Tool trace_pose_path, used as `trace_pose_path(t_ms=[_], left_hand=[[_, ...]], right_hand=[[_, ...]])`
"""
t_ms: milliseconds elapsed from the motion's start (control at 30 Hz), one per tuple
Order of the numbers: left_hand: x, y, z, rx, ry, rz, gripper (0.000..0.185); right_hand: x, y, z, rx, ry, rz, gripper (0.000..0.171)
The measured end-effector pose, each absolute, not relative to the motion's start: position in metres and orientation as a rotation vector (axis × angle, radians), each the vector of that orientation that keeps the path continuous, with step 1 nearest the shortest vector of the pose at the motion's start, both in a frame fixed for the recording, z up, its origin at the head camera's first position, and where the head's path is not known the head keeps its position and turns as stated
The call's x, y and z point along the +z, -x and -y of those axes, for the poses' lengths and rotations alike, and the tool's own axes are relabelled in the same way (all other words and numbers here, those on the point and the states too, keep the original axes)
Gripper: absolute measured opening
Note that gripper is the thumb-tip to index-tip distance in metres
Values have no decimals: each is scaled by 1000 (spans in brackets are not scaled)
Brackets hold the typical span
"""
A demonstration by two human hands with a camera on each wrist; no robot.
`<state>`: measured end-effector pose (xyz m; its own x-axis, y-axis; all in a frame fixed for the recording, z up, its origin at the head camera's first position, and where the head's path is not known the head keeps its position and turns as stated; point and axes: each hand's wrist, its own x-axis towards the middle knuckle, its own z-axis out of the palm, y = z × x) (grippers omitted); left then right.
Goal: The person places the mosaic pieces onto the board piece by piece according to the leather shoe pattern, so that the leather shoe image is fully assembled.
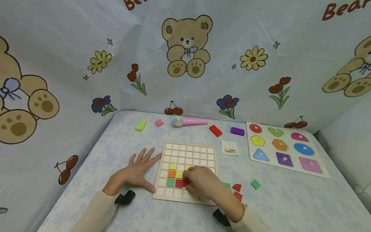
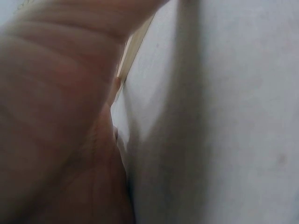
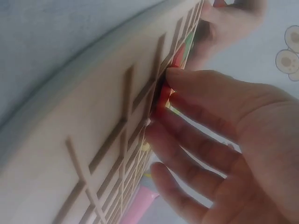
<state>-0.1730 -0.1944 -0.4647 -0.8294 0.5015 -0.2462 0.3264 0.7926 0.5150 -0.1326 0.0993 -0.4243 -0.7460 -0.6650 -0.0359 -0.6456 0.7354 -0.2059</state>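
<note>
My cream sleeves (image 1: 95, 212) come in from the near edge, a black device (image 1: 126, 198) at each wrist. My right hand (image 1: 203, 182) is over the lower part of a square, pale wooden grid board (image 1: 179, 200), thumb and fingertips pinching a flat red tile (image 3: 163, 95) at the grid. My left hand (image 1: 137, 170) lies on the pale blue mottled tabletop (image 1: 150, 216), fingers spread apart, thumb and forefinger tips at the board's left edge.

Beside the tile I hold sit a red square tile (image 1: 179, 183) and a green square tile (image 1: 170, 182); just beyond are an orange square tile (image 1: 172, 174) and a yellow square tile (image 1: 179, 174), then two more yellow pieces (image 1: 173, 166).

Right of the board lie loose red pieces (image 1: 238, 196) and green pieces (image 1: 255, 184). Farther off are a small printed pattern card (image 1: 230, 143) and a white board of knobbed coloured shapes (image 1: 271, 158). Beyond them, a purple block (image 1: 237, 131), a red block (image 1: 215, 130), a lime-green block (image 1: 141, 125), a small pink block (image 1: 159, 122) and a pink toy microphone (image 1: 192, 121) lie before the white bear-print cloth (image 1: 139, 38).
</note>
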Motion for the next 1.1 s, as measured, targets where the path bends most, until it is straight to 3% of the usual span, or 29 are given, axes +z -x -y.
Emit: trace_pose_path(t_ms=[233, 367, 567, 733, 833, 1100], left_hand=[[-464, 173, 194, 667, -628, -2620, 132], [-465, 173, 194, 666, -631, -2619, 132], [-464, 173, 193, 664, -634, -2618, 132], [-463, 173, 193, 672, -638, -2616, 132], [-463, 172, 193, 680, -634, -2612, 132], [-463, 171, 194, 701, -653, -2606, 131]], right_hand=[[-424, 130, -99, -300, 1053, -2832, 8], [-424, 128, -99, -322, 1035, -2825, 15], [-427, 122, -103, -355, 1078, -2828, 5], [-427, 119, -113, -337, 1059, -2809, 21], [-425, 118, -127, -423, 982, -2761, 30], [-423, 118, -202, -579, 730, -2819, 31]])
